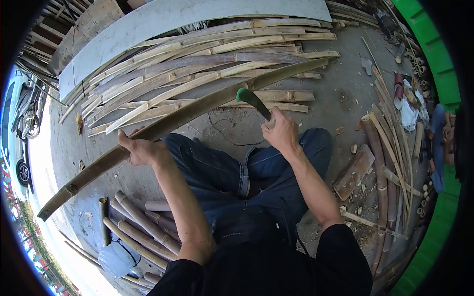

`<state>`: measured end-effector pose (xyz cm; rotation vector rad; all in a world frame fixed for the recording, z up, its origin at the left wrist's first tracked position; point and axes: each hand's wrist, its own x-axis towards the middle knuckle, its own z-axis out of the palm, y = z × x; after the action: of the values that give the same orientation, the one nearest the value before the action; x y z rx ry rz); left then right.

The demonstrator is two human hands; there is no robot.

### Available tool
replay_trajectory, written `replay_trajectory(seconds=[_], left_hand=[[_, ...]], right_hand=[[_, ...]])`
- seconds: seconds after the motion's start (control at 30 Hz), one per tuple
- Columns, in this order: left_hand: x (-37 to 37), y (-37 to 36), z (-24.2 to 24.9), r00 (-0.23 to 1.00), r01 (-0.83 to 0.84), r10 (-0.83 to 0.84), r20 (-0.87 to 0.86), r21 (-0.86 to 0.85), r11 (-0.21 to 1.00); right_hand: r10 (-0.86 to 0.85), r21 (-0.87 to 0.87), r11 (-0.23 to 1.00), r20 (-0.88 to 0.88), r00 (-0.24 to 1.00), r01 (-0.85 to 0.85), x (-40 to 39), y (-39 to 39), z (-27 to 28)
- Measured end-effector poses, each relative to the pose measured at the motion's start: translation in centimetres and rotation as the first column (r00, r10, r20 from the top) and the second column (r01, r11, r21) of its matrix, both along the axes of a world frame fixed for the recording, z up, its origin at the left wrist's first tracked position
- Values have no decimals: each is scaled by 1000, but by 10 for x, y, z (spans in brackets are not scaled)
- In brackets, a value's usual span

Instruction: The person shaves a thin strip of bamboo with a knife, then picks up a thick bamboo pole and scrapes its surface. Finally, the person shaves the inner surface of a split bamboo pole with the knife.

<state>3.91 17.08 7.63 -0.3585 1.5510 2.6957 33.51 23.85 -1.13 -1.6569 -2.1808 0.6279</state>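
Note:
My left hand [138,148] is wrapped around a long split bamboo pole [197,108], its hollow side facing up. The split bamboo slants from the lower left up to the far right, over other strips on the floor. In my right hand [282,129] is the handle of a curved knife [255,102]. Its dark, hooked blade has a green, rounded end, which overlaps the lower edge of the split bamboo in this view. Both forearms reach forward over my crossed legs.
Many split bamboo strips [168,79] lie ahead on the concrete floor, beside a pale board [148,29]. Bamboo poles [140,237] and a translucent rounded object [118,259] sit lower left. A wooden block [354,172] and long bamboo pieces [382,182] are at the right, near another person's leg [437,153].

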Motion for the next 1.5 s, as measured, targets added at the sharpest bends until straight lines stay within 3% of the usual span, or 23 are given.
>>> replay_trajectory(seconds=[0.17,0.27,0.37,0.43,0.47,0.6,0.63,0.7,0.77,0.87,0.9,0.97,1.03,1.1,1.17,1.23,1.27,1.37,1.43,1.47,1.5], left_hand=[[-4,-8,-15,998,-6,4,-61,-19,1000],[-3,-17,-6,998,0,-3,-59,-46,999],[-12,-28,-15,1000,-9,7,-19,-89,996],[-12,-30,-29,985,-174,172,-27,-133,976],[-11,-35,-33,988,-153,152,-13,-149,977],[-3,-31,-22,994,-107,104,-43,-104,989],[-1,-31,-17,994,-108,104,-40,-108,988],[-2,-29,-6,992,-118,113,-55,-95,989],[-9,-35,-4,993,-55,49,-112,-52,997],[-18,-50,-3,977,72,-61,-203,47,996],[-21,-52,-3,951,135,-112,-288,62,989],[-23,-45,0,919,197,-150,-366,96,976],[-17,-50,9,884,289,-210,-418,134,948],[-19,-56,11,869,352,-265,-419,146,925],[-10,-57,23,842,377,-279,-461,133,917],[-7,-60,24,828,411,-311,-467,127,903],[-8,-63,26,819,427,-323,-473,127,895],[-7,-72,24,807,457,-335,-485,154,876],[-10,-78,14,754,517,-338,-563,191,835],[-7,-78,13,749,526,-323,-579,221,822],[-7,-76,14,753,519,-308,-582,237,821]], right_hand=[[72,68,996,-159,985,-62,-39,-16,22],[47,-84,995,-57,997,-52,-44,1,21],[-174,-170,968,77,982,185,7,62,-11],[-253,-160,946,177,951,282,46,104,-42],[-259,-160,944,180,949,288,48,103,-38],[-40,-28,999,36,999,41,9,53,30],[56,-113,992,-33,998,-59,-5,36,35],[156,-111,983,69,985,-148,-15,23,33],[-11,-100,995,45,999,16,9,51,24],[-237,-193,935,280,930,296,106,127,-9],[-228,-260,904,377,898,339,133,143,-6],[-170,-286,907,425,889,310,151,144,26],[-150,-215,959,167,974,185,133,94,68],[-24,-105,994,-24,999,22,93,48,98],[96,-97,989,-118,988,-108,55,10,113],[151,-162,976,5,989,-148,35,-5,97],[132,-150,980,-4,991,-131,34,-2,82],[-187,-116,974,51,981,192,88,51,29],[-347,-203,899,214,913,389,164,101,-29],[-283,-300,867,360,889,398,192,115,-30],[-283,-284,875,358,890,392,197,116,-26]])
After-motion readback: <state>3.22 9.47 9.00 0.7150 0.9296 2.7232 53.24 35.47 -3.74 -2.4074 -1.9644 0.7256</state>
